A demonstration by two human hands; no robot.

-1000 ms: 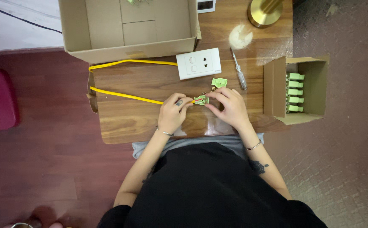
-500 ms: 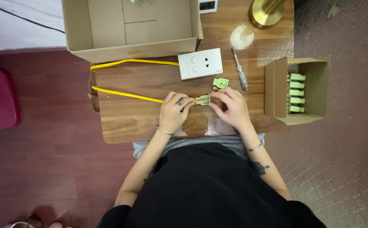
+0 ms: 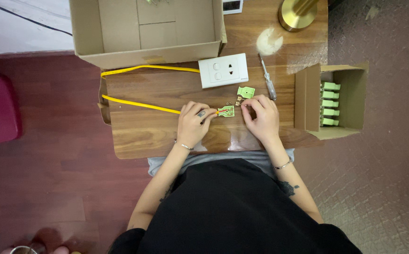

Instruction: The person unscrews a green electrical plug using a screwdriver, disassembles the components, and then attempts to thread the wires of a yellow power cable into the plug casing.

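While the left hand [image 3: 192, 124] pinches the yellow cable [image 3: 138, 103] end against the small green plug part [image 3: 226, 111], the right hand [image 3: 260, 117] has drawn slightly off it since a moment ago; its fingers curl shut, on what cannot be told. Just beyond the grip: a second green piece [image 3: 245, 92], screwdriver [image 3: 267, 76], white socket plate [image 3: 223, 70]. To the right: carton of green parts [image 3: 330, 101].

We see a wooden table [image 3: 152, 136] bearing two cardboard boxes [image 3: 120, 54] (one large), a white socket plate [image 3: 223, 70], a screwdriver [image 3: 267, 77]
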